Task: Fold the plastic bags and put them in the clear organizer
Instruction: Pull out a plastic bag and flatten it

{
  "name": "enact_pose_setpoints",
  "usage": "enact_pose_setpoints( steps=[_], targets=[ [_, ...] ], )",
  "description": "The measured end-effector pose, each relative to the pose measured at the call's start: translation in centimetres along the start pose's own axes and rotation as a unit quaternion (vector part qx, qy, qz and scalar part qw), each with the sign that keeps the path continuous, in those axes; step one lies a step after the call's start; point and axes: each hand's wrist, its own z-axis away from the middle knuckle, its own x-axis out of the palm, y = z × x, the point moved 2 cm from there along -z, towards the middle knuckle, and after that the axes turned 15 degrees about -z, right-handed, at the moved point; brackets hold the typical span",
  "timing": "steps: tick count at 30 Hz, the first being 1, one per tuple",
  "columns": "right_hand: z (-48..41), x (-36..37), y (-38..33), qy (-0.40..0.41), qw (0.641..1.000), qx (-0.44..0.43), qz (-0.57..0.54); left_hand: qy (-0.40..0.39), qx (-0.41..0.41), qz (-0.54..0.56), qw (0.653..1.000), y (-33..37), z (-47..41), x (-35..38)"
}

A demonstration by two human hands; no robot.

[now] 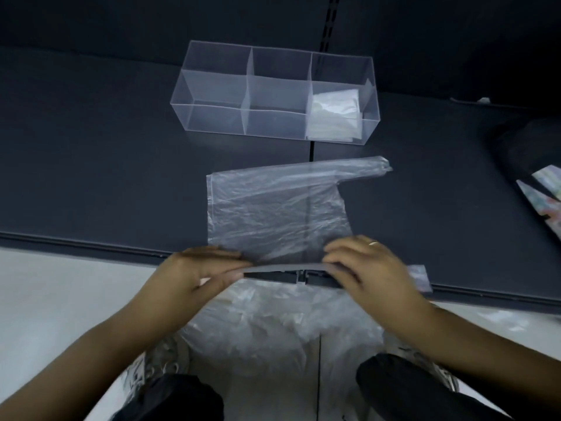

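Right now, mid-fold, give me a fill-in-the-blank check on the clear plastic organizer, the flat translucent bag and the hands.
The clear plastic organizer has ___ compartments.
Folded white bags lie at its ___ end.
The left hand and right hand pinch the flat translucent plastic bag by the edge ___ to the person.
Missing words: six; right; nearest.

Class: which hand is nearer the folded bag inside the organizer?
Right. Both hands pinch the flat bag; the right hand is nearly in front of the folded bag, the left hand farther off leftward.
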Motion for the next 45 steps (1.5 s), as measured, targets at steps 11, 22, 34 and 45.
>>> enact_pose_setpoints(
  steps=[11, 22, 34, 45],
  targets=[
    [-1.4, -10.9, 5.6, -0.095, 0.952, 0.215, -0.199, 0.002, -0.212, 0.247, 0.946, -4.4, -3.1, -4.1],
    [-6.9, -6.3, 11.9, 0.165, 0.909, 0.336, -0.184, 0.133, -0.305, 0.042, 0.942, -8.1, -8.4, -2.2],
    [-7.8, -6.2, 11.7, 0.149, 0.924, 0.348, -0.056, 0.063, -0.061, -0.291, 0.953, -3.2, -8.0, 3.2],
    [-9.1, -3.7, 4.2, 0.187, 0.959, 0.154, 0.150, 0.001, -0.119, -0.374, 0.920, -2.3, -7.5, 5.0]
  ],
)
